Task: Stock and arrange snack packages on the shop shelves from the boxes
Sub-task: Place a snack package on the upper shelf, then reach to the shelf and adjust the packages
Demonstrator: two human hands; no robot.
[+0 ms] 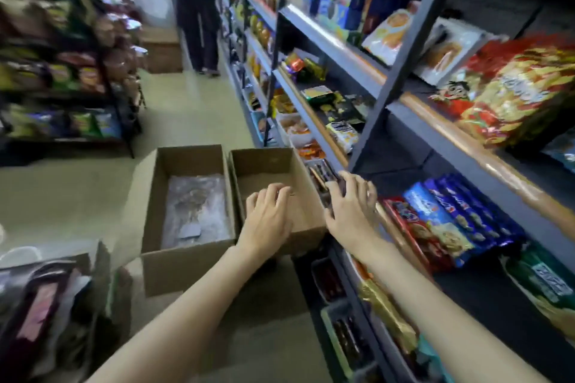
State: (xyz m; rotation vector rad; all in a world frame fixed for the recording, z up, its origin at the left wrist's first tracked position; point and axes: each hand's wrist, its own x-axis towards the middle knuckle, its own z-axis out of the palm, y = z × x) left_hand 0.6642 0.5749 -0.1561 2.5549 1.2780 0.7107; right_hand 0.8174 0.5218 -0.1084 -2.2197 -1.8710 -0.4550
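Two open cardboard boxes stand side by side on the floor. The right box (267, 168) shows a bare brown bottom. The left box (183, 162) holds clear plastic wrapping at its bottom. My left hand (267, 218) hovers over the right box, fingers loosely curled and holding nothing. My right hand (351, 205) is spread at the box's right edge, next to the front rail of the shelf (314, 121). Blue and red biscuit packs (451, 221) lie in a row on the shelf just right of that hand.
Shelving with snack packs runs along the right; a big red and yellow bag (516, 93) lies on a higher shelf. A box of dark packages (53, 298) sits at lower left. A person (196, 9) stands farther up the aisle beside another box (161, 50).
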